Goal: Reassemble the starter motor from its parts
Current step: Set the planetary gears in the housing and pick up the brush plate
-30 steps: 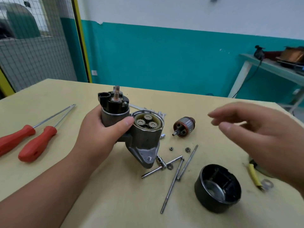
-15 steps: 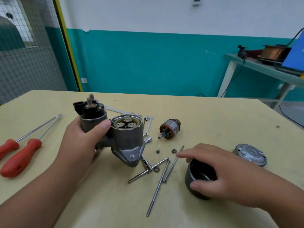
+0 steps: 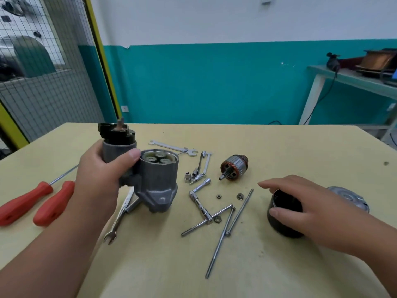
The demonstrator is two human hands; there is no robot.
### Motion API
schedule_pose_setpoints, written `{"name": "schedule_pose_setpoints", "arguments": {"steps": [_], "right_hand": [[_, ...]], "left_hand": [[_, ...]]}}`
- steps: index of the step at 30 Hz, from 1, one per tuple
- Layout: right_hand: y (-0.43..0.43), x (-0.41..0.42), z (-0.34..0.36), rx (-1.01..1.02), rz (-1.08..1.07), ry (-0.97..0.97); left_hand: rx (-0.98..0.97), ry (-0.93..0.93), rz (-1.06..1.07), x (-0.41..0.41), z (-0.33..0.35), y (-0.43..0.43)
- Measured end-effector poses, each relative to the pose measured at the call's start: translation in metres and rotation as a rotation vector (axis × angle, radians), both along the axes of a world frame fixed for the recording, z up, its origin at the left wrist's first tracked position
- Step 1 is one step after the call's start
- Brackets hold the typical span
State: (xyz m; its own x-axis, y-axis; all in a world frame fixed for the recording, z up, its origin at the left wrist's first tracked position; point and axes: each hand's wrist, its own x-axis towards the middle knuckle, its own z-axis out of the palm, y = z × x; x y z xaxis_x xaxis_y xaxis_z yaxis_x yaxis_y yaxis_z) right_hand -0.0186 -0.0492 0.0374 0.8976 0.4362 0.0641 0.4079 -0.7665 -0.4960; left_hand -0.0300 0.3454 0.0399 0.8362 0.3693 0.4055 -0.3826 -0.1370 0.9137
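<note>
Right hand (image 3: 311, 205) has dropped to clasp the black casing (image 3: 283, 229) near the tabletop's right edge, probably fitted next; left hand (image 3: 101, 175) grips the gear housing (image 3: 159, 181).

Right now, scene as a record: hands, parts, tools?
left hand: grips motor housing, held upright, gears showing on top
right hand: grips black can, which stands on the table
loose parts: rotor, silver cap, two long bolts, two nuts
tools: two red screwdrivers, wrenches, socket bits
</note>
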Motion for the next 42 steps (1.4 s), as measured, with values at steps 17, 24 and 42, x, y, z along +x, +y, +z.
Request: {"name": "schedule_pose_setpoints", "arguments": {"steps": [17,24,42], "right_hand": [[0.0,0.0,-0.003,0.019,-0.013,-0.027],[0.002,-0.001,-0.001,0.027,-0.026,-0.016],[-0.03,0.011,0.021,0.44,-0.463,-0.3]], "left_hand": [[0.699,-0.089,0.062,-0.011,0.004,-0.026],[0.724,0.017,0.023,-0.002,0.004,-0.011],[0.609,-0.003,0.066,0.025,-0.018,-0.008]]}}
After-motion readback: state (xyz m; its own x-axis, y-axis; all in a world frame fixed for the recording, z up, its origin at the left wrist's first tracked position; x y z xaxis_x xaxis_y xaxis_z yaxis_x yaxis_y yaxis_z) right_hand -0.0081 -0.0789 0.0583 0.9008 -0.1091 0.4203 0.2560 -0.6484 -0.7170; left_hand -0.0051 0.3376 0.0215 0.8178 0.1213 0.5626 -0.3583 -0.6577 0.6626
